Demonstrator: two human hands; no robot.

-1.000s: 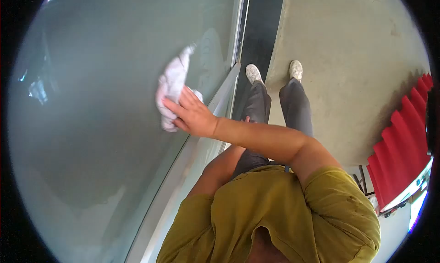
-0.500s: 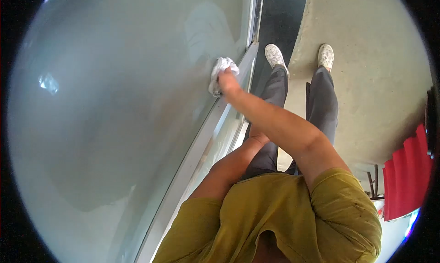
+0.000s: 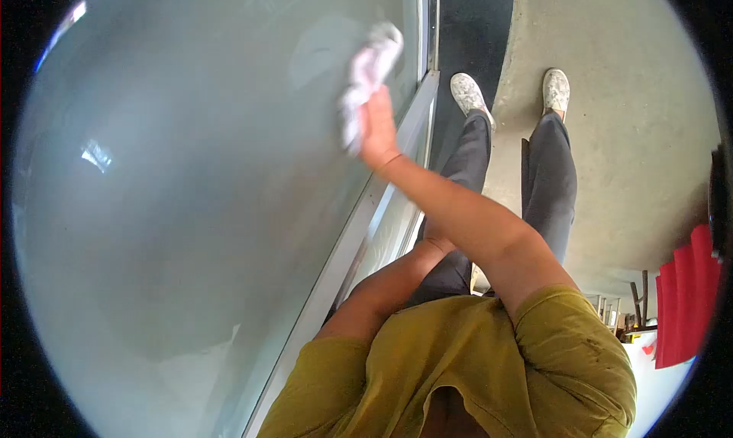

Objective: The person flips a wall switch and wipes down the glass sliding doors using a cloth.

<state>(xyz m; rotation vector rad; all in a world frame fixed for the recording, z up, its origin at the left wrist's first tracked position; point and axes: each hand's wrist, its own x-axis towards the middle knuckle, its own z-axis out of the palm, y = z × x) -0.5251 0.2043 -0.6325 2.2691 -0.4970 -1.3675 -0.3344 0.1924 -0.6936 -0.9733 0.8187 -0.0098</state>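
Observation:
My right hand (image 3: pixel 378 129) is closed on a white cloth (image 3: pixel 380 53), slightly blurred by motion. The cloth is bunched and lengthened along the big glass pane (image 3: pixel 191 209) to my left. It lies against or just over the glass; I cannot tell which. My right arm reaches across my body. Beneath that forearm, my left hand (image 3: pixel 441 242) rests in front of my dark trousers, its fingers hidden.
A grey metal frame (image 3: pixel 336 259) edges the pane. Past it run a dark floor strip (image 3: pixel 473 33) and a pale concrete floor (image 3: pixel 626 110), where my feet stand. A red corrugated object (image 3: pixel 687 304) and a dark thin-legged stand (image 3: pixel 640 304) are at right.
My right hand and the cloth have moved up across the glass, and the cloth has spread from a bunch into a longer shape. The left hand remains under the right forearm.

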